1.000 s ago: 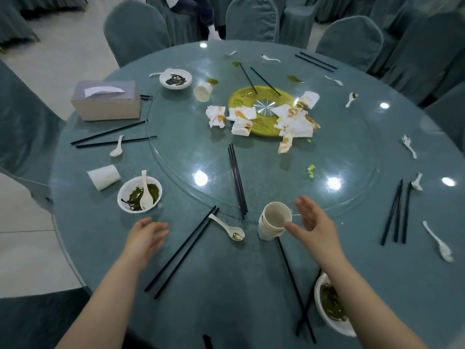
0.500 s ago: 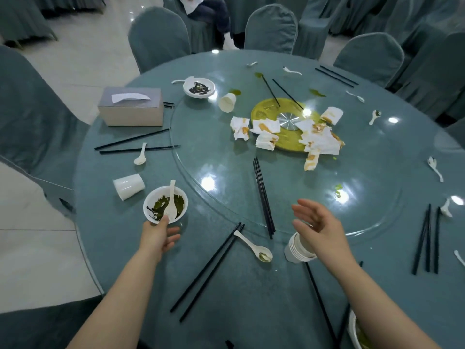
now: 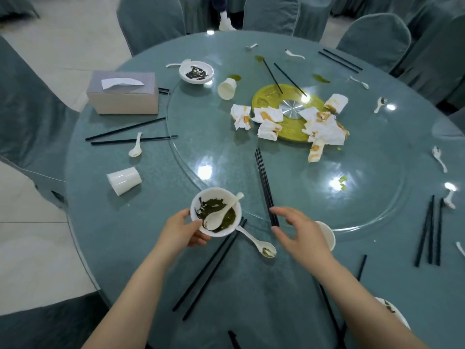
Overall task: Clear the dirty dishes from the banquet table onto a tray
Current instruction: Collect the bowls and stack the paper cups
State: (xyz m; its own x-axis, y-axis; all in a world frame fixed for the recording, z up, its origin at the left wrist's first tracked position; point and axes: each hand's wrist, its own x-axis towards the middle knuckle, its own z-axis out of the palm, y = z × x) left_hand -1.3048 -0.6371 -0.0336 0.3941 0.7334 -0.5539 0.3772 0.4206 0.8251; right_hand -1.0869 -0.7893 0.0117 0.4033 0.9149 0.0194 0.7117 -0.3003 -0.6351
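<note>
We find the left hand (image 3: 182, 233) gripping a white bowl (image 3: 216, 214) by its near rim, thumb on the edge and fingers curled beneath. The bowl is tilted toward the camera and holds dark green residue and a white spoon (image 3: 221, 212), whose handle leans over the far right rim. We cannot tell whether the bowl's base touches the table (image 3: 130, 243).

The right hand (image 3: 304, 238) holds nothing; its fingers are spread wide and loosely bent, hovering over the near edge of the glass turntable (image 3: 364, 202). Its fingertips lie just beside the near ends of a bundle of black chopsticks (image 3: 265, 185). A stack of white cups (image 3: 328, 234) sits partly hidden behind this hand.

A second spoon (image 3: 259, 244) lies on the table between the hands, soiled in its bowl, touching a pair of chopsticks (image 3: 208, 270) that run toward the near edge.

We note a cup on its side (image 3: 124, 180) to the left of the bowl, a tissue box (image 3: 123, 93) further back, and a second dirty bowl (image 3: 196, 73) beyond it. On the turntable, stained napkins (image 3: 322, 127) surround a yellow centre disc (image 3: 270, 95), and another cup (image 3: 227, 88) lies tipped nearby. Further chopsticks (image 3: 430, 230) and spoons lie at the right side. No tray is in view
</note>
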